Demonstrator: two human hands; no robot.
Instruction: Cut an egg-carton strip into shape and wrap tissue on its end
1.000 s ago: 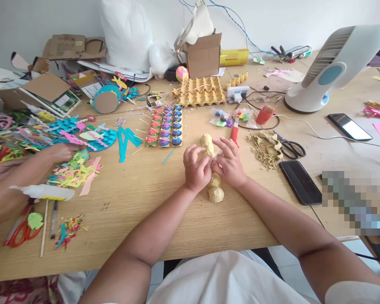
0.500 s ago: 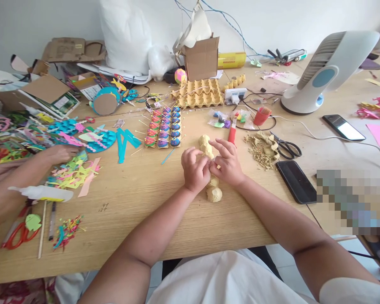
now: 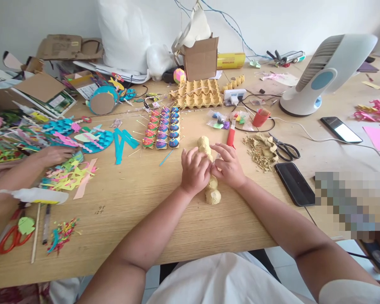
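A tan egg-carton strip lies on the table in front of me, its rounded cups facing up and its length running away from me. My left hand bends over the strip's middle from the left, fingers curled and thumb pressed in. From the other side, my right hand pinches at the same spot, its upper fingers raised and bent. The two thumbs nearly meet there, and my fingers hide the middle cups. Something small and whitish shows between the hands, too small to name.
Beyond the strip stand painted egg-carton rows with sticks, and a red-handled cutter. To the right are carton scraps, black scissors, a phone and a fan. At left, a co-worker's hand reaches among coloured paper cutouts.
My left hand's fingers have flattened somewhat over the strip, and both hands stay at its middle. The view has shifted slightly. The co-worker's hand remains by the paper pieces.
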